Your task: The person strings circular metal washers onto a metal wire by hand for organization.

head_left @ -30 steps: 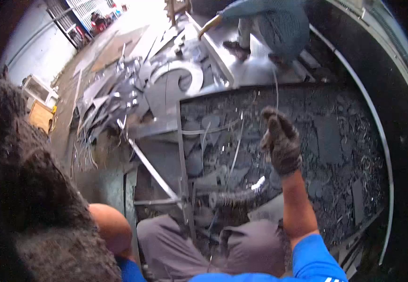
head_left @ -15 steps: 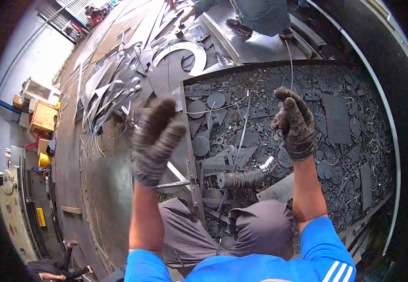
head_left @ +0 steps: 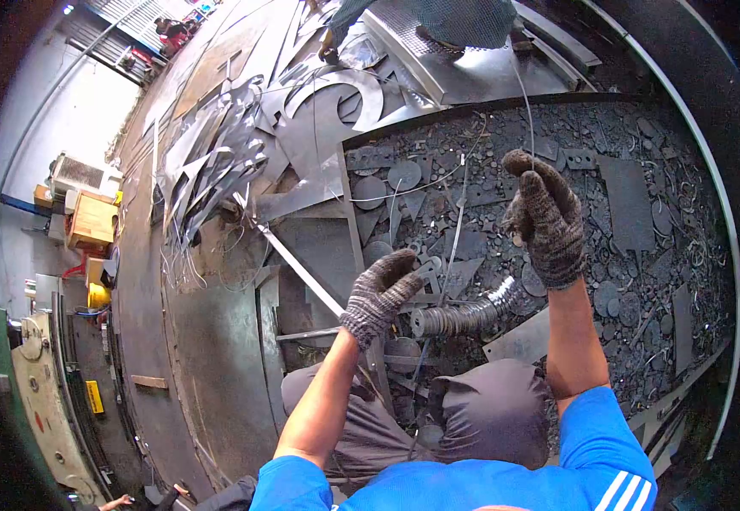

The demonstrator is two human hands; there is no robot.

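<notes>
Reaching lower now, left hand (head_left: 380, 294) down by the scrap strip (head_left: 453, 247)

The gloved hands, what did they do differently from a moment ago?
The left hand came down from in front of the camera and now reaches low over the scrap pieces by the metal frame. The right hand stayed raised and closed around a thin wire, shifting only slightly. The ribbed metal hose lies where it was.
</notes>
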